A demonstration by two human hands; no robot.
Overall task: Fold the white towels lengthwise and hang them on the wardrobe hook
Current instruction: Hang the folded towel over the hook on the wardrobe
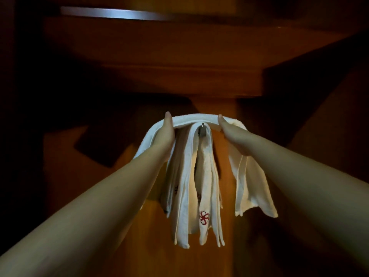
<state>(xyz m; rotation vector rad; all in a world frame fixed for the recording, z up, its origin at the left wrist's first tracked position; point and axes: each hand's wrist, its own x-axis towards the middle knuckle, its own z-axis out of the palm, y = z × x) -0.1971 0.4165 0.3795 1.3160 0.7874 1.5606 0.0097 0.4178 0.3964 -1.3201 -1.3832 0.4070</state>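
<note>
**Two hands, one towel, hook nearly full**

Both of my hands are up at the hook now. My left hand grips the folded towel on one side, my right hand grips it on the other, and the stretch between them sits level just above the hook's metal tip, not yet over it as far as I can judge. Its ends droop outside each wrist.

Below, hung towels already crowd the hook, one showing a red emblem. That's my worry: the tip pokes out only a little above the stack, so a fresh band dropped on top could sit shallow and slide off, or nudge the others loose. Uneven ends could drag it sideways too.

No containers as such here, just the wardrobe panel and dark shelving above; what those hold I cannot tell.
</note>
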